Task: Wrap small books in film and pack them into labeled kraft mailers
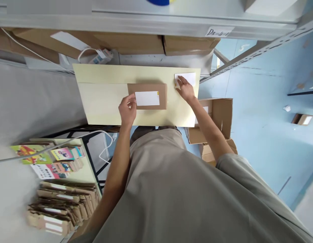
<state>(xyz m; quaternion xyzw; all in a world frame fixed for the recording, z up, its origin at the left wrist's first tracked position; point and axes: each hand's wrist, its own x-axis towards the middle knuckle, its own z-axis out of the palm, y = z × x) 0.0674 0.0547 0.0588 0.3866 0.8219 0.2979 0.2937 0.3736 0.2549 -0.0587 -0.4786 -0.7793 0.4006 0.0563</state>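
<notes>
Parcel (147,96), brown cardboard with a white label on top, lies flat near the middle of the pale yellow tabletop (103,101). Grey metal shelving (156,20) runs above, with flat brown cartons (136,44) tucked under its lower shelf. Open cardboard boxes (217,118) sit on the blue floor just right of the tabletop. Lower left, a stack of brown mailers (60,209) with colourful booklets (52,157) behind it. Left hand (127,109) rests on the parcel's left edge, fingers curled over it, grip loosely on the parcel. Right hand (185,88) lies flat, released, fingertips pressing a small white paper slip (189,78) at the tabletop's far right corner, well apart from the parcel.
</notes>
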